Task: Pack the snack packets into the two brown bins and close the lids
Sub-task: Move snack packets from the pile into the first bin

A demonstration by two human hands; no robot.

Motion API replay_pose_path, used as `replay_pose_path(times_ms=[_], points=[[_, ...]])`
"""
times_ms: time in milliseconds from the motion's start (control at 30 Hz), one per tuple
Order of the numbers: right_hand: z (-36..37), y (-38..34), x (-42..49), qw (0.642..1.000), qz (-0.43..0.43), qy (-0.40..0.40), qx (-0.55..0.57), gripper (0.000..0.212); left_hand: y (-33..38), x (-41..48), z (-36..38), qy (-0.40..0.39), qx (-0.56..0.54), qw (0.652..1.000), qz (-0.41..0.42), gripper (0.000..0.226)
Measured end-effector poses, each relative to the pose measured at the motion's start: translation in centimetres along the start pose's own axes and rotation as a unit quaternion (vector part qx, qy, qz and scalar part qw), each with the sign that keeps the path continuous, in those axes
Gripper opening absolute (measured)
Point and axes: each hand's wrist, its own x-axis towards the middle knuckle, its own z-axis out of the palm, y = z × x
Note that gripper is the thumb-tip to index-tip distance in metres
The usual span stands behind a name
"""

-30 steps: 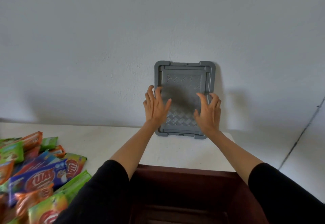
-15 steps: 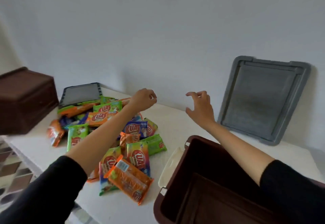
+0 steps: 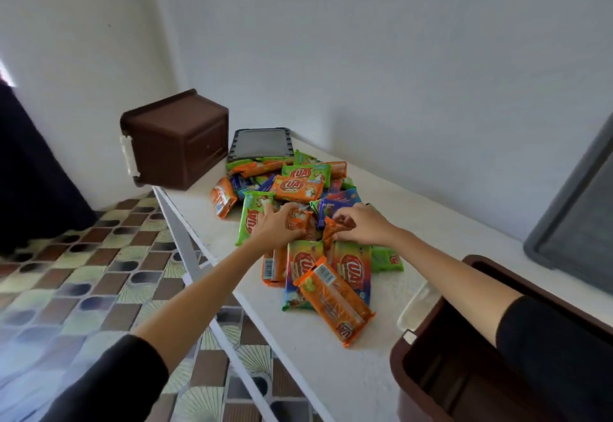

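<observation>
Head view: left grip (image 3: pixel 277 226) curls round an orange packet (image 3: pixel 298 217) mid-pile on the bench (image 3: pixel 331 375) — right grip (image 3: pixel 361 224) pinches a second orange packet (image 3: pixel 331 232) beside it. Best to lift clear of the slippery heap, then swing right to the open brown bin (image 3: pixel 428 385). The snack packets (image 3: pixel 300 186) look glossy and crinkly — orange, green, blue.

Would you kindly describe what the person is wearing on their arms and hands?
The left sleeve and right sleeve are black and end near the elbows, leaving the forearms bare. The left hand and right hand are bare too: no gloves, watch or rings show.
</observation>
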Motion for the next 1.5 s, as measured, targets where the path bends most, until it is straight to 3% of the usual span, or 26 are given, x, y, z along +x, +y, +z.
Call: replay_pose_path(times_ms=[233, 400, 467, 600, 700, 767, 900, 1000, 1067, 1233, 1367, 1500], points=[[0.3, 0.1, -0.5, 1.000, 0.010, 0.014, 0.026, 0.045, 0.2, -1.4, 0.9, 0.090, -0.058, 0.990, -0.088, 0.092], [0.3, -0.3, -0.5, 0.998, 0.011, 0.050, 0.044, 0.041, -0.1, -1.4, 0.6, 0.092, -0.079, 0.989, -0.083, 0.082], [-0.1, -0.6, -0.2, 0.993, 0.010, 0.092, 0.070, 0.033, -0.3, -1.1, 0.2, 0.120, -0.106, 0.986, -0.048, 0.081], [-1.4, -0.8, 0.1, 0.974, 0.014, 0.192, 0.120, 0.023, -0.4, -1.1, -1.1, 0.173, -0.097, 0.974, 0.113, 0.090], [-1.1, -0.9, 0.7, 0.975, 0.044, 0.200, 0.089, 0.024, -0.4, -1.6, -1.2, 0.147, -0.057, 0.967, 0.199, 0.090], [-0.3, -1.6, 1.0, 0.974, 0.090, 0.192, 0.076, 0.034, -0.7, -1.9, -0.5, 0.140, -0.049, 0.966, 0.213, 0.086], [1.7, -3.4, 1.2, 0.977, 0.170, 0.116, 0.046, 0.085, -1.1, -1.8, 0.3, 0.173, -0.078, 0.975, 0.118, 0.082], [2.8, -4.1, 1.1, 0.982, 0.159, 0.101, 0.001, 0.092, -1.5, -1.6, -0.2, 0.139, -0.017, 0.990, -0.019, 0.091], [3.2, -4.2, 1.1, 0.981, 0.157, 0.114, -0.011, 0.090, -1.6, -1.8, -0.3, 0.097, 0.019, 0.993, -0.061, 0.097], [2.9, -4.0, 1.3, 0.980, 0.141, 0.140, 0.008, 0.087, -1.9, -1.6, 0.0, 0.110, -0.044, 0.991, -0.066, 0.087], [2.0, -3.5, 1.2, 0.976, 0.121, 0.177, 0.042, 0.083, -2.1, -1.4, -0.3, 0.159, -0.074, 0.984, -0.024, 0.066], [-0.8, -3.3, 1.2, 0.957, 0.094, 0.258, 0.090, 0.078, -0.9, -1.4, -2.6, 0.217, -0.083, 0.972, 0.040, 0.063]])
